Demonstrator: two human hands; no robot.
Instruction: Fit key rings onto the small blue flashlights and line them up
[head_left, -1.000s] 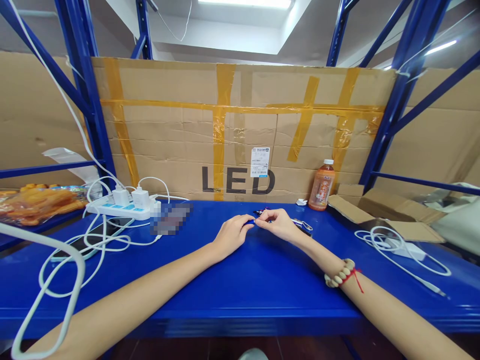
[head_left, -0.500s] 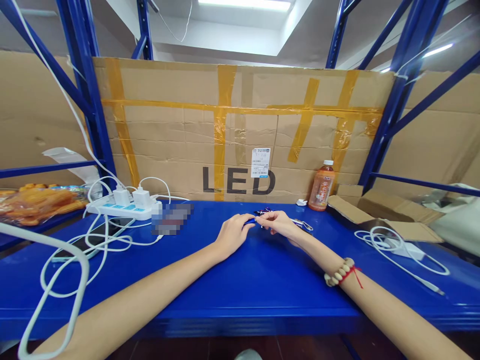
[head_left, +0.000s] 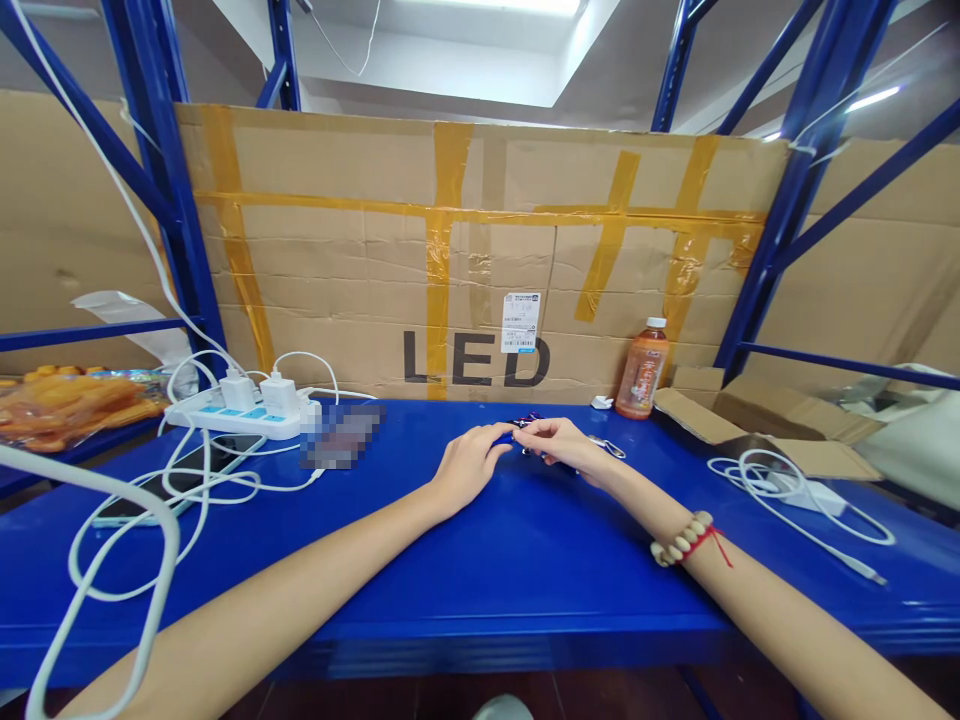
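My left hand (head_left: pixel 469 466) rests on the blue tabletop, its fingers drawn together toward the right. Thumb and forefinger close on something small that I cannot make out. Right beside it, my right hand (head_left: pixel 556 443) is pinched shut, fingertips almost touching those of the left. Whatever sits in that pinch is too small and covered to name. Just behind the fingers lies a small dark purple item (head_left: pixel 531 418), partly hidden. A metal clip (head_left: pixel 613 449) shows past the right hand. A beaded bracelet (head_left: pixel 681 540) with red string circles my right wrist.
At the left, a white power strip (head_left: pixel 206 412) with chargers and looped white cables stands by a phone (head_left: pixel 154 492). A drink bottle (head_left: pixel 642 370), an open cardboard box (head_left: pixel 817 458) and a coiled white cable (head_left: pixel 795 490) are at the right. Cardboard (head_left: pixel 360 290) walls the back.
My right hand has turned slightly, and its fingertips sit a little differently against the left ones. The left hand stays in place. The view has shifted slightly.
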